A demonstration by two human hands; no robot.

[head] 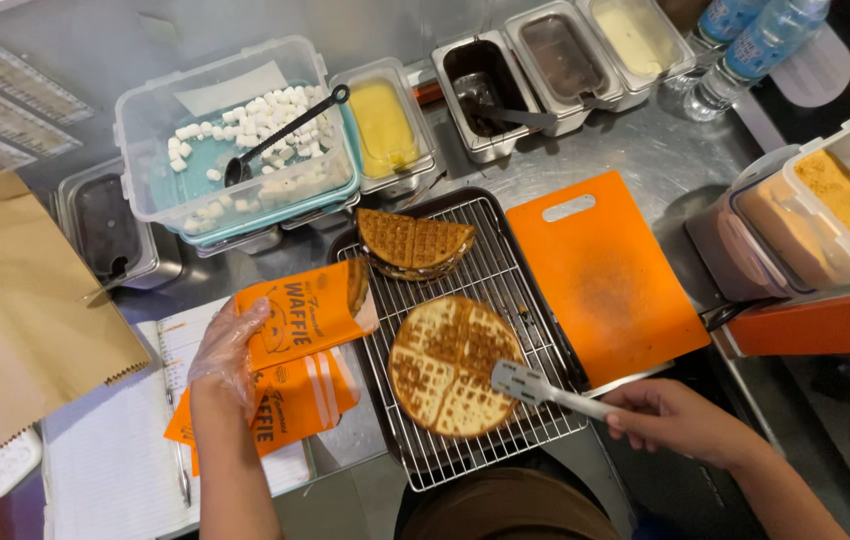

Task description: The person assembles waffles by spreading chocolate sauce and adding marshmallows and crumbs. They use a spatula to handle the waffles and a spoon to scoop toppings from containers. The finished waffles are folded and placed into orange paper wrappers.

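1. Landmark: the wire rack (535, 325), one, sitting in a dark tray.
2. Two waffles on the rack: one round waffle (450, 365) lying open near its front, one folded waffle (415, 243) at its back edge.
3. Your right hand (670, 418) is off the rack's front right corner, closed around the handle of one pair of tongs (545, 388). The tong tip sits over the round waffle's right edge; can't tell if it touches.
4. Your left hand (230, 350), in a clear glove, is just left of the rack, pinching one orange paper sleeve (310, 315). The sleeve's mouth reaches the rack's left edge.
5. More orange sleeves (275, 405) lie under it; count unclear.
6. One orange cutting board (600, 275) lies just right of the rack.
7. Behind the rack: one clear tub of marshmallows (245, 140) with one black scoop in it.
8. Left of the rack, further off: one brown paper bag (15, 300).
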